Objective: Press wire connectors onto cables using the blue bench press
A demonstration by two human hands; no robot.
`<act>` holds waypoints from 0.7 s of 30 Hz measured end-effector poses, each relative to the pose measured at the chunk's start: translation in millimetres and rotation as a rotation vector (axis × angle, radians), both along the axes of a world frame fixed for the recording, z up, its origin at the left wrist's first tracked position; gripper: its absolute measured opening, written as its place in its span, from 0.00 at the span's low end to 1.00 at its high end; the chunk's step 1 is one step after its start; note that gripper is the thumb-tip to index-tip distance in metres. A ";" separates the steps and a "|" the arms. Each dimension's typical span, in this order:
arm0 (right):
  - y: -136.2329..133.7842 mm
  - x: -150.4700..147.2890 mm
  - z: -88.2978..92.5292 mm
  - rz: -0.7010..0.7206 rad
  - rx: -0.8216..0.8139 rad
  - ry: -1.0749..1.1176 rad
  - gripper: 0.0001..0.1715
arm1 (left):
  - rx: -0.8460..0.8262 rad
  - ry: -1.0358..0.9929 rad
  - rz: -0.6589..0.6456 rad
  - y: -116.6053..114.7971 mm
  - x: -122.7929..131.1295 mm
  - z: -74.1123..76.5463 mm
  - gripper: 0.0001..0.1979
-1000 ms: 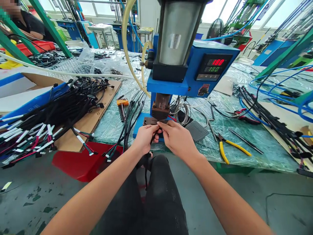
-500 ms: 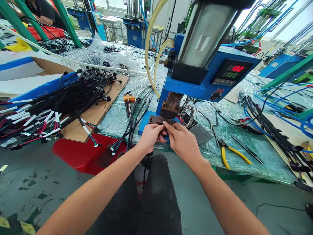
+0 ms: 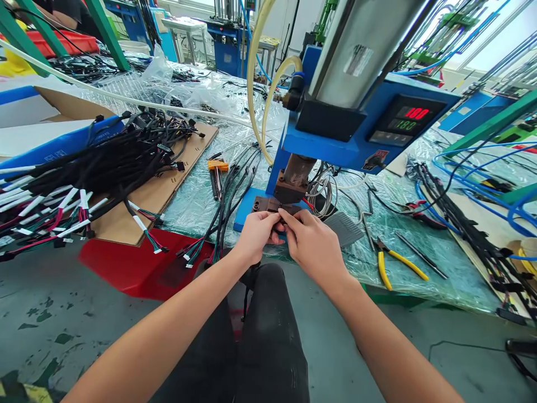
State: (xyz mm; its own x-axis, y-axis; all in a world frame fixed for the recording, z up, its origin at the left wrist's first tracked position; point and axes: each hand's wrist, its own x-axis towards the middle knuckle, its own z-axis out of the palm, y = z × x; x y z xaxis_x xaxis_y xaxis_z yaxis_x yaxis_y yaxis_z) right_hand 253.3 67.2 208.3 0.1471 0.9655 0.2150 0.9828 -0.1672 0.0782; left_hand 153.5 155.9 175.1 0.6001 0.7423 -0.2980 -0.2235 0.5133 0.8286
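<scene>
My left hand [image 3: 257, 236] and my right hand [image 3: 312, 240] meet at the front of a blue press [image 3: 331, 148]. Both are closed, fingertips pinched together over a small dark piece that the fingers mostly hide; its kind cannot be made out. Just behind the fingertips lies the dark metal block [image 3: 265, 205] on the press base. Above it hangs the press head [image 3: 292, 187], apart from the block. A display [image 3: 409, 117] on the press glows red and green. Left of the base lie several black cables [image 3: 230, 210] with small white connectors.
A large pile of black wire harnesses [image 3: 96, 157] covers cardboard [image 3: 184, 173] at left, by a blue box [image 3: 54, 148]. Yellow-handled pliers [image 3: 392, 263] and a metal rod [image 3: 422, 256] lie right. A red stool [image 3: 126, 263] stands below the table edge. A person [image 3: 71, 14] sits far left.
The camera view has shifted slightly, so the press appears a little larger and the table a little further left. My hands keep the same pinch at the same spot.
</scene>
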 end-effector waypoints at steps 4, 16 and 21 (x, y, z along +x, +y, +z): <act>2.8 -1.6 3.3 -0.026 -0.019 0.003 0.25 | 0.011 0.010 0.010 -0.2 0.4 -0.5 0.13; 3.8 -4.2 3.3 -0.042 -0.062 0.025 0.27 | 0.078 0.039 0.059 -5.0 1.7 -3.0 0.14; 1.4 -1.3 1.3 -0.008 -0.017 0.029 0.26 | 0.080 0.038 0.075 -5.9 2.3 -1.5 0.14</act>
